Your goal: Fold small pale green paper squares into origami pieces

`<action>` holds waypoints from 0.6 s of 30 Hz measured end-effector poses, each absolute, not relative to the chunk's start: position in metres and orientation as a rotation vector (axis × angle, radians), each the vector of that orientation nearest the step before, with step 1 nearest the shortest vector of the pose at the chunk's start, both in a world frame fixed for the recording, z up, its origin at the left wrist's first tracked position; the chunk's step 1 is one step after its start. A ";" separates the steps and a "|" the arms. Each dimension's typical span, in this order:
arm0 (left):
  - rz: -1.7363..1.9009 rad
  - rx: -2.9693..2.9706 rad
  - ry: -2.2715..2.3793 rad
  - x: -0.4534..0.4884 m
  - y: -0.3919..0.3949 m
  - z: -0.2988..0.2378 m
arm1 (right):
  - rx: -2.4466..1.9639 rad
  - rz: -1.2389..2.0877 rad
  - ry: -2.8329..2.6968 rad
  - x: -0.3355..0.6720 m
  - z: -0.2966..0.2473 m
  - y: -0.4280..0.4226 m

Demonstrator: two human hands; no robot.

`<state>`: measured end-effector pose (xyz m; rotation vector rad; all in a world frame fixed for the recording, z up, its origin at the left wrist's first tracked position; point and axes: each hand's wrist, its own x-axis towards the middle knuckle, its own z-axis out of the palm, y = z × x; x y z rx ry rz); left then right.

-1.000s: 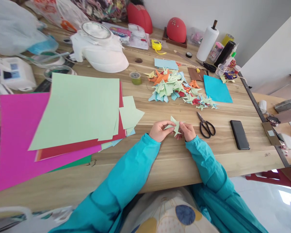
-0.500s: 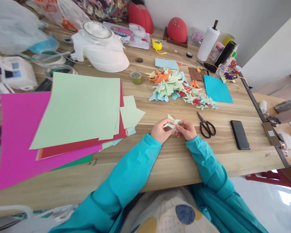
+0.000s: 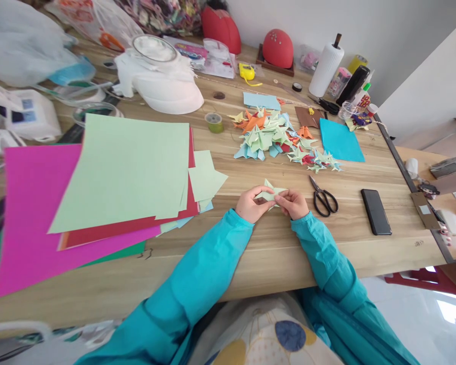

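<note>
- Left hand and right hand meet near the desk's front edge, fingers pinched shut from either side on one folded pale green paper.
- A second ago the paper stood taller with its points spread; now it sits lower and flatter, and the hands are closer together.
- The scissors lie at 3 o'clock of the hands, unmoved.
- The pile of folded pieces lies at 12 o'clock, and the big sheets at 9 o'clock.
</note>
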<state>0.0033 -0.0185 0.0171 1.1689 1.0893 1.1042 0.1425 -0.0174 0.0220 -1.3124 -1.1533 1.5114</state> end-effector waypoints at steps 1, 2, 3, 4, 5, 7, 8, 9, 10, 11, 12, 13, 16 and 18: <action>1.091 1.147 1.078 0.003 -0.019 0.018 | -1.299 1.520 -1.127 0.142 0.022 -0.017; 1.075 1.133 1.065 0.003 -0.019 0.018 | -1.277 1.530 -1.116 0.142 0.023 -0.017; 1.061 1.126 1.053 0.003 -0.019 0.019 | -1.251 1.538 -1.116 0.142 0.023 -0.017; 1.047 1.123 1.043 0.003 -0.019 0.019 | -1.226 1.545 -1.125 0.142 0.022 -0.016; 1.038 1.123 1.036 0.003 -0.019 0.019 | -1.206 1.551 -1.139 0.142 0.022 -0.016; 1.032 1.127 1.028 0.003 -0.019 0.019 | -1.186 1.560 -1.161 0.143 0.021 -0.016; 1.026 1.128 1.019 0.003 -0.019 0.018 | -1.186 1.566 -1.170 0.144 0.020 -0.016; 1.016 1.125 1.007 0.002 -0.019 0.017 | -1.191 1.571 -1.178 0.144 0.020 -0.016; 1.005 1.122 0.993 0.002 -0.018 0.017 | -1.201 1.577 -1.184 0.145 0.019 -0.016; 0.997 1.119 0.981 0.002 -0.018 0.016 | -1.213 1.582 -1.185 0.145 0.019 -0.016; 0.990 1.120 0.973 0.002 -0.018 0.016 | -1.227 1.586 -1.180 0.145 0.019 -0.016; 0.986 1.126 0.969 0.002 -0.018 0.016 | -1.237 1.590 -1.170 0.145 0.020 -0.016; 0.976 1.174 0.966 0.002 -0.019 0.017 | -1.244 1.584 -1.140 0.145 0.021 -0.017; 0.973 1.206 0.962 0.001 -0.019 0.017 | -1.245 1.573 -1.141 0.145 0.023 -0.018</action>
